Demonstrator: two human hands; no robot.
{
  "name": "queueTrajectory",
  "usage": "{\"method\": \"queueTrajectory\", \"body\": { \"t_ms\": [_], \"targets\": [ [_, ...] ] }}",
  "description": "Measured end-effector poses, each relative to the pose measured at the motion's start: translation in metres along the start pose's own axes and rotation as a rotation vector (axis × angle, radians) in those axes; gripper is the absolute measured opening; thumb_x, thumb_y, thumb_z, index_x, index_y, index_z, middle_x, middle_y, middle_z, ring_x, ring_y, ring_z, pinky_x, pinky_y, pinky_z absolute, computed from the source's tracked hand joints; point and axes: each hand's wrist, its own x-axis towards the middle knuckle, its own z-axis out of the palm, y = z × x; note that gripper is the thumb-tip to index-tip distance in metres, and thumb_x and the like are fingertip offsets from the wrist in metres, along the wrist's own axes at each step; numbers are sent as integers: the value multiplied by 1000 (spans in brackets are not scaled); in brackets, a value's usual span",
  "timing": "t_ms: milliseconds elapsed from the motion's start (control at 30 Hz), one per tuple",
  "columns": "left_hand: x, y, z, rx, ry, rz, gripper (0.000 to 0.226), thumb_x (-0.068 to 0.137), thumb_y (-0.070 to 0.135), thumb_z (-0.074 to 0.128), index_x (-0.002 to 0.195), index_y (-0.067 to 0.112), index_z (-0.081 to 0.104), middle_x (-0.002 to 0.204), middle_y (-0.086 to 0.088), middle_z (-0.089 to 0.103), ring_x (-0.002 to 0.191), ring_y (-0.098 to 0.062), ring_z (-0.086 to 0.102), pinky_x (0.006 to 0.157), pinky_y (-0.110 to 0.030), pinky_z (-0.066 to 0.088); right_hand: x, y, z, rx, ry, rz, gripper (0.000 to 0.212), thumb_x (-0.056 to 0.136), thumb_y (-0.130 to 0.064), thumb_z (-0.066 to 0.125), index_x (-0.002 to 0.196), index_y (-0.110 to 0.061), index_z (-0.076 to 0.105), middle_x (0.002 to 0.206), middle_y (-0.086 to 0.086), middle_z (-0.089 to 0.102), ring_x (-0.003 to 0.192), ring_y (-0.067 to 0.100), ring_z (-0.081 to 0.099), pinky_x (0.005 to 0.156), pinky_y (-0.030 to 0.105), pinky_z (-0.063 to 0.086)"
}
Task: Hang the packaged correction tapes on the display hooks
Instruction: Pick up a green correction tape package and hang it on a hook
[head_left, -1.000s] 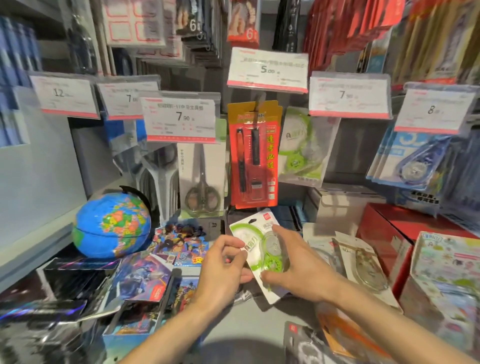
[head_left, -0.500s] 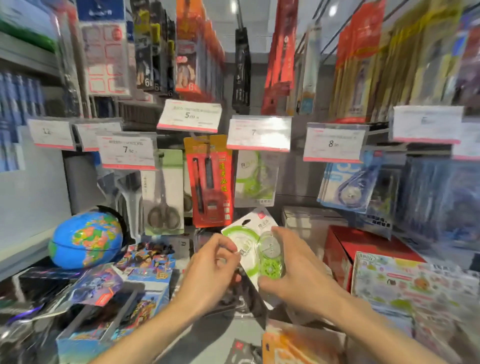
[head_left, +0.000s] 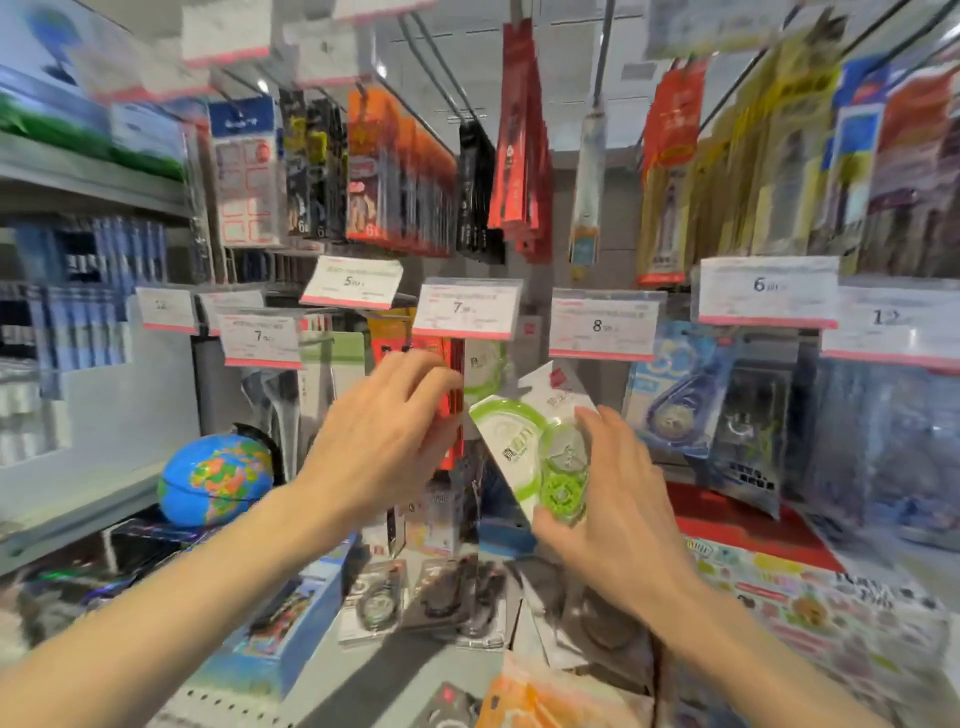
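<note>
Holding one green tape pack (head_left: 524, 447) tilted below 7 tag (head_left: 466, 310), our right hand (head_left: 618, 493) pinches it. Left hand (head_left: 382, 441) touches its left edge, fingers loosely curled. One matching pack (head_left: 485, 366) hangs behind. Globe (head_left: 215, 480) sits left.

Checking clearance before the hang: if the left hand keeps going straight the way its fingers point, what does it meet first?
Probably the red-orange pen pack hanging just beyond the left hand, whose fingers already overlap it. Depth is unclear, so contact can't be confirmed.
</note>
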Motion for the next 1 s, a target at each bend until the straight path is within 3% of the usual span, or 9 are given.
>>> {"method": "queueTrajectory", "body": {
  "t_ms": [133,333,533,633,833,1000],
  "targets": [
    [29,-28,-16,219,111,197,31,87,21,72,112,5,62,116,-15,65,102,-37,61,79,-47,51,3,-7,0,-26,-8,-4,95,73,-48,65,150,-20,17,156,4,21,144,23,24,110,46,35],
    [58,-48,-26,292,24,189,41,87,36,64,121,13,60,124,-6,64,118,-32,56,98,-45,41,11,-19,5,-61,5,-1,95,75,-46,66,151,-18,15,155,7,18,145,25,19,111,46,32],
    [57,-60,-23,180,58,171,31,107,37,42,119,17,63,114,1,71,112,-25,61,96,-42,44,17,-34,15,-45,47,32,98,77,-43,68,153,-17,12,157,12,17,147,25,12,117,42,23],
    [60,-66,-23,112,82,163,30,108,35,41,117,17,63,112,1,72,113,-25,61,94,-42,45,24,-43,20,-37,71,61,99,80,-45,66,155,-18,8,159,15,17,148,26,12,119,43,19],
    [61,-71,-18,68,101,153,26,105,31,47,117,16,64,113,-1,71,112,-28,59,88,-41,43,44,-62,26,-53,185,84,98,79,-50,64,154,-14,11,140,9,32,127,28,35,103,44,36],
    [57,-70,-14,48,103,144,28,107,32,44,115,15,64,111,-1,71,113,-28,59,89,-41,42,54,-66,32,-49,204,141,100,81,-55,62,155,-14,9,132,8,37,119,27,38,100,45,38]
  ]
}}
